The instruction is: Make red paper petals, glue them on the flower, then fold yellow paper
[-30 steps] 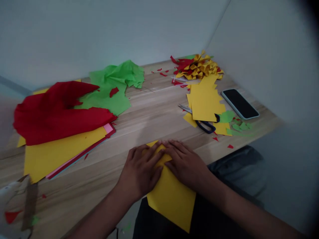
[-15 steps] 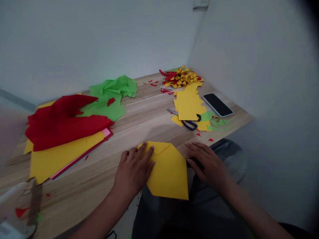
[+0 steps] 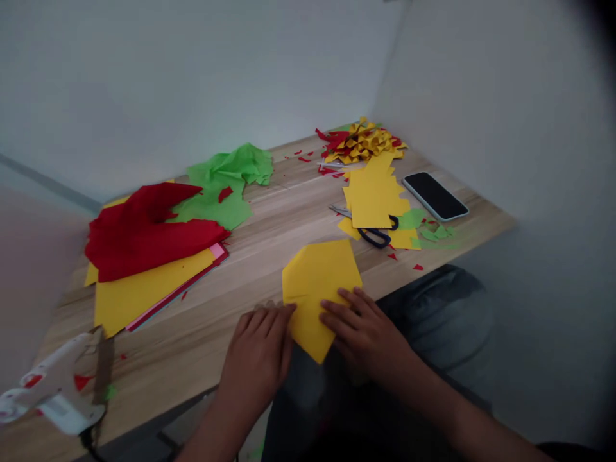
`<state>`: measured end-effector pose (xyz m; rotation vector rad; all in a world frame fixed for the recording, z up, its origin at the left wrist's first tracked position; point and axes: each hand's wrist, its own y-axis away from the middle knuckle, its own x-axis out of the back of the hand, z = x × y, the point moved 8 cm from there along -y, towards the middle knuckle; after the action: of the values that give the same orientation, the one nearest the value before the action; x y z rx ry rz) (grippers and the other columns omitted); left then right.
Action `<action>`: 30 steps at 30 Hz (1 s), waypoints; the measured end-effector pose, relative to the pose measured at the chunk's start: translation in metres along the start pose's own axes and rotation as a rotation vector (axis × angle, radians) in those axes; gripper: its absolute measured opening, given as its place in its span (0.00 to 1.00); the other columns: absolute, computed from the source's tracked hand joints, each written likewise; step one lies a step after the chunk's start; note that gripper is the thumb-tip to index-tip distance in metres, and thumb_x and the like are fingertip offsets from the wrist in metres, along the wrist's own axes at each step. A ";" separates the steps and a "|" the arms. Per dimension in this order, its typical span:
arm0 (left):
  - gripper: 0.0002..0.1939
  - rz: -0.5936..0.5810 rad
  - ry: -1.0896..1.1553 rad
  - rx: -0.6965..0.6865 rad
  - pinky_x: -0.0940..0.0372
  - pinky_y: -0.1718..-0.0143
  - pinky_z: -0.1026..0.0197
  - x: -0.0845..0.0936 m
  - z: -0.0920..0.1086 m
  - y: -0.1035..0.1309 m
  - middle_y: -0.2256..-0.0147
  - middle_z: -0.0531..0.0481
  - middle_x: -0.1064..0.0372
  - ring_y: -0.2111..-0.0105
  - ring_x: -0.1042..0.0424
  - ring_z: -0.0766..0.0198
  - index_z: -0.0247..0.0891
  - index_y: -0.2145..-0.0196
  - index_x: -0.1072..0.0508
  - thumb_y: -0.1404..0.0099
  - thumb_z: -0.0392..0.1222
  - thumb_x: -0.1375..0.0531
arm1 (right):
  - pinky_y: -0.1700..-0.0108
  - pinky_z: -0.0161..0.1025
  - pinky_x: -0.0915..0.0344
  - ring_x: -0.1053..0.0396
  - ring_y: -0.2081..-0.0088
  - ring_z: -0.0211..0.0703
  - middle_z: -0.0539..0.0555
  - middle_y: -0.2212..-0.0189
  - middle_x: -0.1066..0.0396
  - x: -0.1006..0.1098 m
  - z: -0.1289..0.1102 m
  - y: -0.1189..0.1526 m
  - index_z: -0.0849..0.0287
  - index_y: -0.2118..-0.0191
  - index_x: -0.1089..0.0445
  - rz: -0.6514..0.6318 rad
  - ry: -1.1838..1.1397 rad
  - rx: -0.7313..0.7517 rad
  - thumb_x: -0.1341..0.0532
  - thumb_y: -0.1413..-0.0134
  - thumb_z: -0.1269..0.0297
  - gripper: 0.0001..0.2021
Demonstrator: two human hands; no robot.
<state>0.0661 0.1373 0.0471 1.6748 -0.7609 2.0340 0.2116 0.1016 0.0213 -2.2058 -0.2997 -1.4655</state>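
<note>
A folded sheet of yellow paper (image 3: 321,273) lies at the table's front edge, its pointed lower corner hanging past the edge. At the paper's left side, my left hand (image 3: 260,350) is closed, with the thumb and fingertips pinching its margin. My right hand (image 3: 366,330) grips the paper from the right; its fingers lie over the top face and its thumb is hidden. Beyond the paper, scissors (image 3: 375,237) with dark handles rest partly under a stack of yellow paper pieces (image 3: 373,196).
Red crepe paper (image 3: 149,234) and green crepe paper (image 3: 216,186) lie on coloured sheets at the left. A white glue gun (image 3: 62,391) stands at the near left. A phone (image 3: 436,196) lies at the right, and folded yellow strips (image 3: 368,142) are heaped at the back.
The yellow paper has been turned and shifted up over the table. My right hand has moved from beside it onto its lower right part; my left hand has moved down to its left edge.
</note>
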 end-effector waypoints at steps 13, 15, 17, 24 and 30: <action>0.13 -0.043 0.099 -0.161 0.37 0.41 0.44 -0.020 -0.006 0.018 0.39 0.45 0.35 0.38 0.38 0.55 0.40 0.51 0.30 0.32 0.37 0.43 | 0.50 0.48 0.35 0.32 0.55 0.48 0.55 0.59 0.26 0.003 0.022 -0.029 0.58 0.66 0.29 0.118 -0.291 -0.145 0.38 0.39 0.65 0.04; 0.12 -0.039 0.113 -0.160 0.37 0.40 0.45 -0.021 -0.008 0.020 0.39 0.45 0.35 0.37 0.39 0.55 0.40 0.52 0.30 0.33 0.37 0.43 | 0.53 0.48 0.36 0.34 0.57 0.49 0.55 0.62 0.29 0.002 0.025 -0.040 0.58 0.68 0.30 0.083 -0.249 -0.238 0.36 0.41 0.65 0.05; 0.12 -0.036 0.118 -0.166 0.37 0.40 0.45 -0.022 -0.008 0.021 0.39 0.45 0.35 0.37 0.39 0.55 0.40 0.53 0.30 0.34 0.36 0.43 | 0.55 0.47 0.38 0.36 0.60 0.48 0.54 0.65 0.30 0.000 0.024 -0.049 0.58 0.68 0.30 0.046 -0.194 -0.275 0.37 0.41 0.66 0.05; 0.19 0.035 0.118 -0.202 0.36 0.40 0.46 -0.019 -0.006 0.024 0.37 0.47 0.37 0.36 0.40 0.56 0.40 0.46 0.31 0.34 0.34 0.45 | 0.59 0.46 0.43 0.38 0.64 0.48 0.54 0.70 0.34 -0.004 0.023 -0.057 0.59 0.71 0.31 0.080 -0.032 -0.317 0.42 0.39 0.67 0.09; 0.24 0.021 0.125 -0.189 0.38 0.40 0.44 -0.018 -0.004 0.026 0.37 0.49 0.38 0.36 0.42 0.55 0.47 0.44 0.30 0.35 0.30 0.48 | 0.59 0.45 0.44 0.38 0.64 0.47 0.53 0.70 0.34 -0.004 0.021 -0.054 0.58 0.72 0.33 0.088 -0.016 -0.323 0.43 0.40 0.68 0.09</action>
<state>0.0511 0.1206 0.0253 1.4277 -0.8997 1.9901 0.2038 0.1591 0.0249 -2.4461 0.0336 -1.5365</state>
